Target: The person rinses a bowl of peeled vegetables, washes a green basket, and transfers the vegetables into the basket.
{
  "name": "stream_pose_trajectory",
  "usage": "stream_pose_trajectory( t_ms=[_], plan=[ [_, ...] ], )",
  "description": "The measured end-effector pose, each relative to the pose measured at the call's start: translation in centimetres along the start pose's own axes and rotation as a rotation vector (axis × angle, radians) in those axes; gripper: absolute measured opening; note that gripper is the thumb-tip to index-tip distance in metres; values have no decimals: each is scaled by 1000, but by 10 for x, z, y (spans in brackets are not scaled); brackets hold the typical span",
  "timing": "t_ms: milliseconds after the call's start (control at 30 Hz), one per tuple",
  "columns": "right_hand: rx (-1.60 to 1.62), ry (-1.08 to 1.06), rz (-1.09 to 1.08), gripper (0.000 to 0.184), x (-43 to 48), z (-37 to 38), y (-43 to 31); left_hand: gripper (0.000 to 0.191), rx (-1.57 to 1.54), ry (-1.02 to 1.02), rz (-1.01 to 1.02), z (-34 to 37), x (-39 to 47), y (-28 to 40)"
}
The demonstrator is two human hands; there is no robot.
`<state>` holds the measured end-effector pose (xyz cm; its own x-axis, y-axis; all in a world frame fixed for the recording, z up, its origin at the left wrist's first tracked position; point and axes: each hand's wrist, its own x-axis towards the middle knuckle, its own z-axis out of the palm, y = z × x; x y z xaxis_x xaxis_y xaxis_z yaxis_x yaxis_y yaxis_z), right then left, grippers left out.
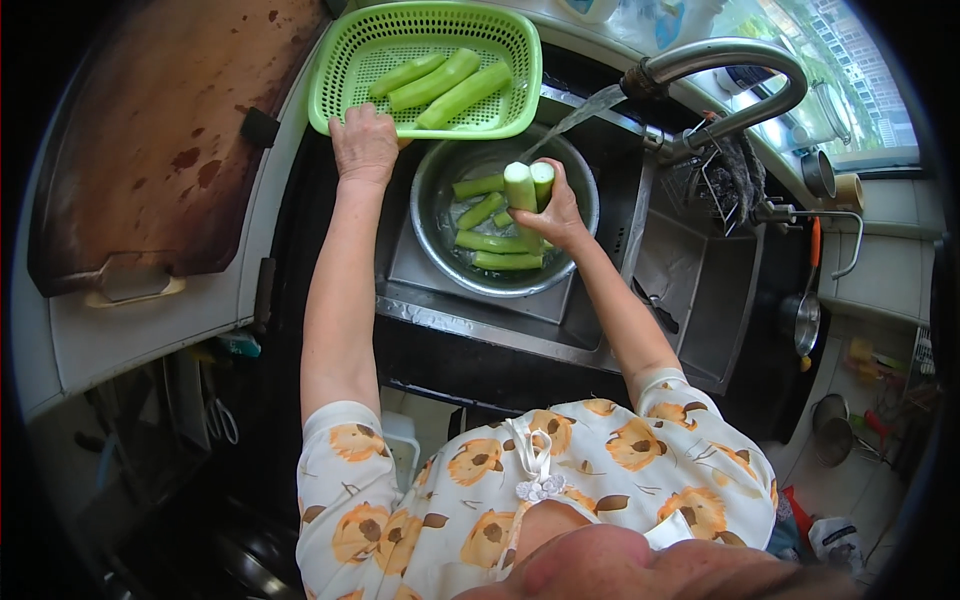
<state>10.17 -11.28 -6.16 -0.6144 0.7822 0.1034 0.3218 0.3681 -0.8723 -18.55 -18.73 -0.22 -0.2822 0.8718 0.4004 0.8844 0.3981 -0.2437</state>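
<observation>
My left hand [365,146] grips the near rim of a green plastic colander basket [324,90]. Three peeled pale-green gourd pieces [437,81] lie inside it. Two more peeled pieces [520,187] stand upright in my right hand [559,208], cut ends facing up, over a round metal basin [429,262]. Several green pieces [491,241] rest in the water in that basin. From the curved metal faucet [739,56] a stream of water [574,120] runs down towards the basin, close behind the held pieces.
The basin sits in a stainless steel sink [480,319], with a second bowl [675,262] at right holding a dark-handled utensil [660,309]. A stained wooden cutting board [150,150] lies on the left counter. Right of the faucet hangs a wire rack [712,191]. An orange-handled ladle [808,322] hangs farther right.
</observation>
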Motion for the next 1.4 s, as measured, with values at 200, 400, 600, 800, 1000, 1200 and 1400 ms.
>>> stream_pose_trajectory(
  t_ms=[200, 400, 600, 800, 1000, 1200, 1400],
  plan=[
    [133, 40, -374, 83, 35, -28, -152, 16, 31, -7, -7, 0, -6, 0],
    [-286, 54, -732, 84, 131, -4, -199, 17, -56, -165, -44, -6, -1, 12],
    [-65, 12, -474, 22, 52, -2, -134, 20, -55, -108, -35, 0, -5, 1],
    [-749, -398, -153, 62, 30, 22, 60, 25, -107, -113, 27, -1, 4, 0],
    [-980, -437, -270, 86, 7, 59, 109, 18, -127, -133, 48, 0, 0, 1],
    [-483, -113, 589, 64, 15, 76, 108, 17, -119, -117, 40, 0, 2, 0],
    [240, 87, 308, 47, 24, 74, 121, 18, -123, -95, 61, 3, 2, -3]
  ],
)
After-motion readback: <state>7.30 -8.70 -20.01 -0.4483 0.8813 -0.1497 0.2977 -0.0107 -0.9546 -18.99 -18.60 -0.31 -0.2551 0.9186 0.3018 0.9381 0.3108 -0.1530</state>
